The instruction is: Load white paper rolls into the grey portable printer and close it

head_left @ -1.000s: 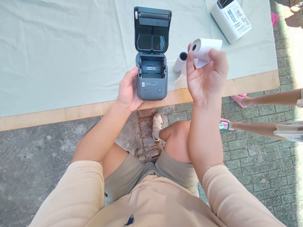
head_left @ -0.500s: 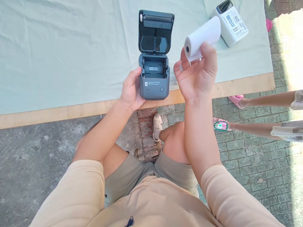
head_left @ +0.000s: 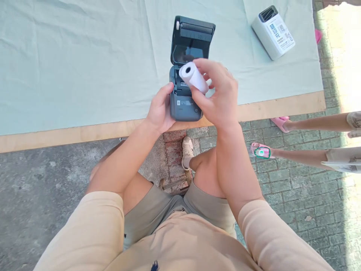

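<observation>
Worktop [head_left: 84,133] with a pale green cloth [head_left: 70,64] fills the upper part of my view, and its bare wooden edge runs along the near side above the paved ground. On the cloth, close to that edge, I see the dark grey printer [head_left: 184,107] with its lid [head_left: 193,39] standing open and tilted back, so the paper bay under it is exposed. Far to the right on the same cloth lies a white device [head_left: 273,32] with printed labels, well apart from the printer. My left hand [head_left: 160,111] rests against the left side of the printer, with the fingers curled around its wall and the thumb on the upper edge, so it is grasping the body. My right hand [head_left: 218,94] is above the right front part of the printer, and its fingers are closed around a white paper roll [head_left: 194,77]. The roll is in the air just over the open bay, tilted, with its hollow dark core facing toward me and to the left; I cannot tell if it touches the printer. At the right border I see the legs of another person, with pink sandals [head_left: 261,150] on the paving stones, away from the worktop.
</observation>
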Demonstrator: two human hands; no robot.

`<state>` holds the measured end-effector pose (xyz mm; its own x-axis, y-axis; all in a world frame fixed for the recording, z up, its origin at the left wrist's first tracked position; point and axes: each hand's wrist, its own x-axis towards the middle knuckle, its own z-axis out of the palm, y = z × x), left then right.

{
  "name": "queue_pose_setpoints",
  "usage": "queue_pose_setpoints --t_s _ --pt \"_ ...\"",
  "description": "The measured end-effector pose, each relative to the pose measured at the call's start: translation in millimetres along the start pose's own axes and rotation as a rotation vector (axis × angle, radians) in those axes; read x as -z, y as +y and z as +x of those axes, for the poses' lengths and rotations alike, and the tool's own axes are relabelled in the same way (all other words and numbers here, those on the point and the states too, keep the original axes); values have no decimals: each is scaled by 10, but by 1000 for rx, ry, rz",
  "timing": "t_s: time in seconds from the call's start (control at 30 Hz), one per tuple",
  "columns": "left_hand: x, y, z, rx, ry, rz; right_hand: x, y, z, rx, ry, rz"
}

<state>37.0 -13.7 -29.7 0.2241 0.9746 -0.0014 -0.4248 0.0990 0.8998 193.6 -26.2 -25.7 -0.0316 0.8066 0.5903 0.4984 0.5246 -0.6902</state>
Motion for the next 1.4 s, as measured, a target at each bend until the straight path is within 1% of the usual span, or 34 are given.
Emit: queue_pose_setpoints --t_s 0.1,0.17,0.3,0.47,0.7,0.77,0.9,1.0,1.07,1.13,1.2,1.27,1.4 --pt "2 -25 11 -9 47 23 13 41 12 19 -70 -163" --pt "14 -45 19 -27 40 28 14 64 23 20 -88 -217" --pt "43 -71 23 -52 -18 27 25 79 32 -21 -96 -216" --pt "60 -79 4 -68 -56 45 57 72 22 -52 -134 -255" --pt "76 -98 -4 -88 -98 42 -28 143 21 -95 -109 -201" --pt "72 -85 6 -67 -79 34 -47 173 19 -49 -104 -153" --pt "40 -24 18 13 -24 -7 -71 198 -18 108 -54 -104" --pt "15 18 9 23 -41 -49 -79 191 -53 204 -53 -121" --pt "10 25 0 3 -74 -60 -75 187 -63 223 -84 -131" --pt "17 16 -7 -19 -91 -55 -65 187 -59 209 -131 -143" --pt "32 -3 -9 -38 -81 -46 -52 188 -48 190 -166 -157" --pt "48 -18 -8 -47 -70 -36 -40 186 -37 201 -177 -167" --pt "67 -14 -8 -41 -71 -27 -18 176 -38 336 -127 -113"
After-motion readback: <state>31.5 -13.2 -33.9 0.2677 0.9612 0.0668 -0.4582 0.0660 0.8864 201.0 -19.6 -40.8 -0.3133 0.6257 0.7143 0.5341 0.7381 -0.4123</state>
